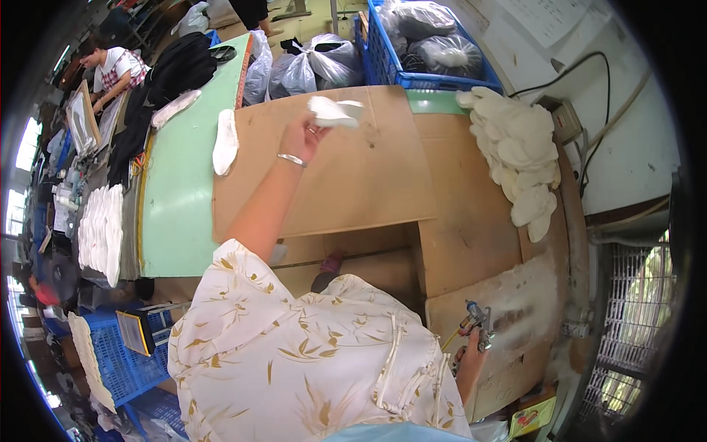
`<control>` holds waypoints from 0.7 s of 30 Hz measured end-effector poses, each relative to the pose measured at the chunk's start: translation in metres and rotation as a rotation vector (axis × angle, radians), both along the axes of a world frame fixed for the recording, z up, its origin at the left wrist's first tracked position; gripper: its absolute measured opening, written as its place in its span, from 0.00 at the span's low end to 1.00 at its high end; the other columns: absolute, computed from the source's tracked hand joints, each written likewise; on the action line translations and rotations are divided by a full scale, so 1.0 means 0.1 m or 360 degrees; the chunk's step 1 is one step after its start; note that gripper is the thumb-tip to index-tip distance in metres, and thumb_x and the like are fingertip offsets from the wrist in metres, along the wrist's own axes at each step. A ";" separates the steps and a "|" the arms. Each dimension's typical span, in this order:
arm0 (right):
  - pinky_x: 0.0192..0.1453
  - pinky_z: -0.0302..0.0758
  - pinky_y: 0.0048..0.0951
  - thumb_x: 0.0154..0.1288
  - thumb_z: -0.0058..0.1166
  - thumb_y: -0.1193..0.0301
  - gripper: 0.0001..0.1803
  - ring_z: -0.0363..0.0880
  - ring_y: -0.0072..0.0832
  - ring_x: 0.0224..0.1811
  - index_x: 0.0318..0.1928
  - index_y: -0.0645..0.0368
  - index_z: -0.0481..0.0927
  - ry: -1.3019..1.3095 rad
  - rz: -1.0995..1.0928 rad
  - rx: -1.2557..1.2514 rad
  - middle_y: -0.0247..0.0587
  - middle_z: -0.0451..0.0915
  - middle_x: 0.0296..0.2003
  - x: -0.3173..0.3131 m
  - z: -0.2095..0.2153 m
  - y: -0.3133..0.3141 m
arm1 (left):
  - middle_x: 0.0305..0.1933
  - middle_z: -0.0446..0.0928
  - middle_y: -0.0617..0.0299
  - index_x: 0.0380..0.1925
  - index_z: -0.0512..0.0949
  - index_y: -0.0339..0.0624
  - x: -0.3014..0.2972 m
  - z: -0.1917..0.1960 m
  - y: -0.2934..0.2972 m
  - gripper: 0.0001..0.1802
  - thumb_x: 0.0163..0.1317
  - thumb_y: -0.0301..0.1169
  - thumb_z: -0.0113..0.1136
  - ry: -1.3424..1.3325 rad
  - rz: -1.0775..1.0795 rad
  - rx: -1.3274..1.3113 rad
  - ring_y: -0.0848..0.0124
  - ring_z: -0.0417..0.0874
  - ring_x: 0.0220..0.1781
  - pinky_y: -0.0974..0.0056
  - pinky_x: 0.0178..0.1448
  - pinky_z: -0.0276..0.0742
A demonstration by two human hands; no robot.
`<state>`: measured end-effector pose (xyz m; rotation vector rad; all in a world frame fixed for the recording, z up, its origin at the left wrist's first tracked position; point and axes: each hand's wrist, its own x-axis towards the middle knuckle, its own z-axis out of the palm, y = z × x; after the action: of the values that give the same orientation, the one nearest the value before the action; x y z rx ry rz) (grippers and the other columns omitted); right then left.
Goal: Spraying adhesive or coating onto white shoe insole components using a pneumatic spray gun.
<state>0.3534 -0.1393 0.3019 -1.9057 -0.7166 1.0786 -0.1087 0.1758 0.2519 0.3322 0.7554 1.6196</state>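
My left hand (300,140), with a silver bangle at the wrist, reaches out over the brown cardboard (353,184). Its fingers are closed on a white insole (328,113), which is a little blurred. Low on the right, my right hand (469,357) grips a small metal spray gun (479,322) beside a whitened, stained area of the cardboard. Another white insole (225,144) lies alone across the cardboard's left edge, partly on the green tabletop (177,191).
Cream insoles (515,155) are heaped at the right near the wall. More white ones (101,232) stand in rows far left. A blue crate (442,82) and grey plastic bags (317,66) sit beyond the table. Another person (118,70) works at the upper left.
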 end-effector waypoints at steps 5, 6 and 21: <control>0.13 0.54 0.18 0.66 0.46 0.62 0.12 0.59 0.12 0.11 0.40 0.58 0.74 -0.0090 0.0001 -0.0169 0.31 0.76 0.28 -0.54 -0.04 0.28 | 0.41 0.74 0.53 0.36 0.70 0.34 -1.39 -0.19 0.74 0.11 0.52 0.25 0.52 0.0092 0.0412 -0.0153 0.58 0.77 0.45 0.52 0.52 0.79; 0.13 0.54 0.18 0.66 0.46 0.62 0.12 0.59 0.12 0.11 0.40 0.58 0.74 -0.0101 0.0012 -0.0177 0.31 0.76 0.28 -0.68 -0.04 0.36 | 0.38 0.73 0.55 0.35 0.70 0.36 -1.69 -0.21 0.83 0.11 0.51 0.26 0.53 0.0127 0.0470 -0.0127 0.59 0.77 0.44 0.53 0.50 0.80; 0.13 0.54 0.20 0.62 0.51 0.60 0.15 0.59 0.14 0.10 0.29 0.61 0.77 -0.0351 -0.0021 -0.0318 0.29 0.72 0.16 -1.33 -0.07 0.51 | 0.45 0.74 0.57 0.41 0.71 0.35 -2.60 -1.25 0.12 0.13 0.53 0.23 0.50 -0.0106 0.0921 -0.0321 0.64 0.77 0.44 0.54 0.50 0.78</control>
<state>0.2206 -0.0887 0.2952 -2.2222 -0.7387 0.9708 -0.3689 0.1875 0.1269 -0.1012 1.0147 2.0566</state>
